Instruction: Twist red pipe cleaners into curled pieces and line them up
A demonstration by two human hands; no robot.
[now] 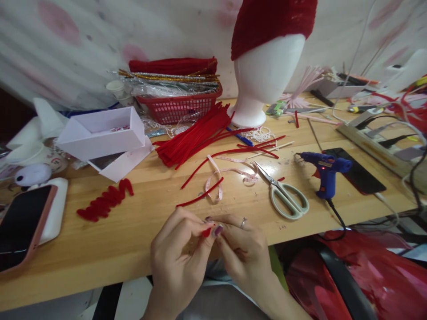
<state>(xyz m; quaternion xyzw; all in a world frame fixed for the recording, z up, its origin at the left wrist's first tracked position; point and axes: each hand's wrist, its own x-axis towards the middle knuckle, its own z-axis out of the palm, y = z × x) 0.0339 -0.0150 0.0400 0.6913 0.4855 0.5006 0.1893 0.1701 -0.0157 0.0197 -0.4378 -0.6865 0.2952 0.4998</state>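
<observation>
At the table's front edge, my left hand (182,255) and my right hand (247,249) meet with fingertips pinched together. Between them shows a small bent piece of red pipe cleaner (207,232); most of it is hidden by the fingers. Just beyond lies a loose red pipe cleaner (200,195), with a pink tape measure (218,171) curled behind it. To the left rests a group of bent red pipe cleaner loops (105,202). A thick bundle of straight red pipe cleaners (191,140) lies farther back.
Scissors (288,200) lie partly open at right, beside a blue glue gun (327,171) with a red light and a black phone (356,171). A white mannequin head (267,75), white box (100,138) and red basket (176,106) stand behind. Another phone (25,226) is at left.
</observation>
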